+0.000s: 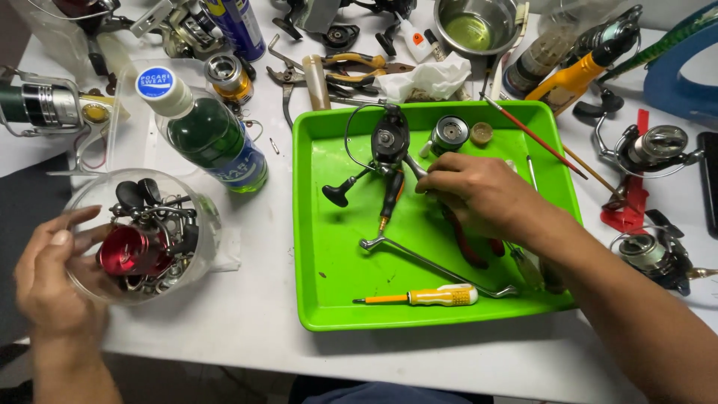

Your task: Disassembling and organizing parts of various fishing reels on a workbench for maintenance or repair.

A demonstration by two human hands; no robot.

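Note:
My left hand (52, 277) grips the near side of a clear plastic jar (202, 224) at the table's left front. The jar holds a red spool (131, 251) and several dark reel parts. My right hand (479, 194) rests inside a bright green tray (329, 299), fingers bent over red-handled pliers (471, 251) and touching a dark fishing reel body (389, 146). A loose bail wire (426, 262) and a yellow-and-white screwdriver (434, 297) lie in the tray's front half. A silver spool (450, 133) and a small tan cap (482, 133) sit at the tray's back.
A green bottle with a white cap (213, 138) lies left of the tray. Pliers (340, 71), a crumpled tissue (426, 78), a steel bowl (475, 26) and small bottles crowd the back. More fishing reels (651, 150) stand at the right and far left (45, 105).

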